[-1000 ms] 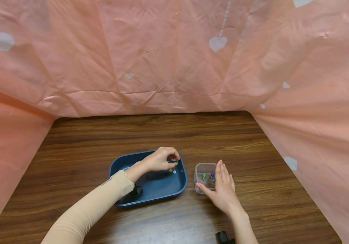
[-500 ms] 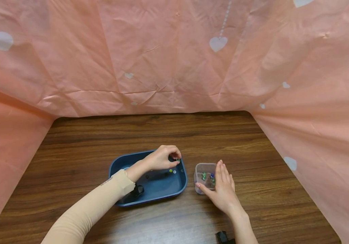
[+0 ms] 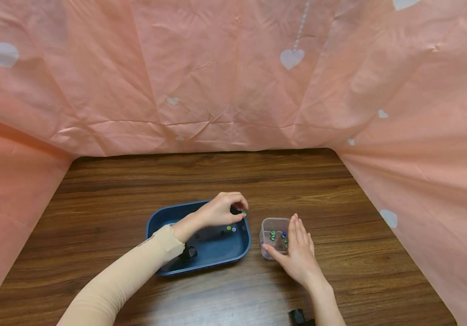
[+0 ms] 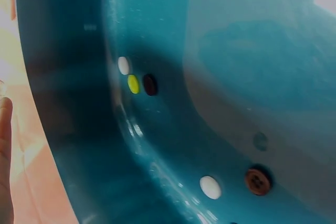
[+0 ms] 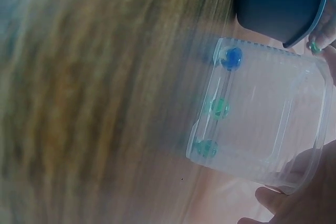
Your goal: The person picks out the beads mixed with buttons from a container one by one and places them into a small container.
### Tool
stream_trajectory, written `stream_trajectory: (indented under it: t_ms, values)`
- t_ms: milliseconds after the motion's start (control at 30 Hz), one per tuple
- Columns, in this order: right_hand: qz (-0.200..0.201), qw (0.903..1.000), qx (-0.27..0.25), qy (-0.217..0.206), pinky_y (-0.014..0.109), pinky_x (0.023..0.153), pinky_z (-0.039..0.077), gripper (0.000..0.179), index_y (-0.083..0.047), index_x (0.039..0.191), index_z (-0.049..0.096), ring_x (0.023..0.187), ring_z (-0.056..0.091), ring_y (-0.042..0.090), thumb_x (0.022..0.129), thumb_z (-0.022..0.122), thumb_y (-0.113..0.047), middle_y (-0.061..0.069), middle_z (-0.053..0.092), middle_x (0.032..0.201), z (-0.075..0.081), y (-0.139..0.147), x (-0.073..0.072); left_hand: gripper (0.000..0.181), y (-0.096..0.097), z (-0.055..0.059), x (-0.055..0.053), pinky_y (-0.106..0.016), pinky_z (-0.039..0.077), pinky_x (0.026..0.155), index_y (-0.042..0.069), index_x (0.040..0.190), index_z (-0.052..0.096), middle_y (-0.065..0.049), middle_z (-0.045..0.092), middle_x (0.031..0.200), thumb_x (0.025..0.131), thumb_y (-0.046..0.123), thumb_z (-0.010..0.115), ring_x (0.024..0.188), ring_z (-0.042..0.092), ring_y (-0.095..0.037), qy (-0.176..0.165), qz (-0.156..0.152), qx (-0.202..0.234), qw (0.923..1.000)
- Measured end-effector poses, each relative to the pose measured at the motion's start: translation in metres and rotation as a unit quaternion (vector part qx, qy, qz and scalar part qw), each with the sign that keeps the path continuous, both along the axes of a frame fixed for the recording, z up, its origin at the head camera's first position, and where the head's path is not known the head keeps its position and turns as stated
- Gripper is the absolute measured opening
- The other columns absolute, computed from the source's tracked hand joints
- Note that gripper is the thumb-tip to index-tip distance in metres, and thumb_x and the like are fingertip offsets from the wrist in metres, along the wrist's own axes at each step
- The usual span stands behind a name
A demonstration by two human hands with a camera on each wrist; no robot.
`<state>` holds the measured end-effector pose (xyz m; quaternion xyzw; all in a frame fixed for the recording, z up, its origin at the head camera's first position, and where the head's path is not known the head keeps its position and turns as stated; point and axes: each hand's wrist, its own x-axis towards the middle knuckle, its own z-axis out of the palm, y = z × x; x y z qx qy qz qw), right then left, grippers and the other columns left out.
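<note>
My left hand (image 3: 225, 209) is over the far right corner of a blue plastic tub (image 3: 221, 253), pinching a green glass marble (image 3: 244, 211) between thumb and fingertips. In the right wrist view that marble (image 5: 315, 47) shows beyond the tub's rim. My right hand (image 3: 300, 256) rests against a small clear plastic box (image 3: 274, 220), straight fingers along its right side and thumb at its near side. Inside the box lie a blue marble (image 5: 231, 57) and green marbles (image 5: 219, 108); the hand partly hides the box.
Several buttons lie on the tub's floor, among them a brown button (image 4: 258, 181), a yellow button (image 4: 133, 84) and a white one (image 4: 210, 187). The wooden table (image 3: 156, 176) has pink cloth (image 3: 217, 90) hanging round it. A black object (image 3: 298, 317) is by my right wrist.
My left hand has moved slightly right and up with the green marble, from within the tub to its right rim. My right hand and the clear box have stayed put.
</note>
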<state>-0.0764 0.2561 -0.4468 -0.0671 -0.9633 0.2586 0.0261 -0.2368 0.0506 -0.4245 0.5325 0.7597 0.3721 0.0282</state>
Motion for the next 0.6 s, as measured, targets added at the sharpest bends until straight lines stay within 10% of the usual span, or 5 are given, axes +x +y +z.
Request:
stream_trajectory:
  t_ms: [600]
  values:
    - [0.013,0.9998,-0.013,-0.001,0.062,0.106,0.006,0.109,-0.002,0.145,-0.006,0.139,0.001,0.035,0.078,0.052,-0.066,0.019,-0.003,0.152,0.0,0.001,0.001,0.014,0.018,0.009,0.006,-0.025,0.053,0.071,0.008,0.095,0.06,-0.003,0.061,0.091,0.082,0.007,0.065,0.081,0.06,-0.011,0.01,-0.029,0.024,0.9992]
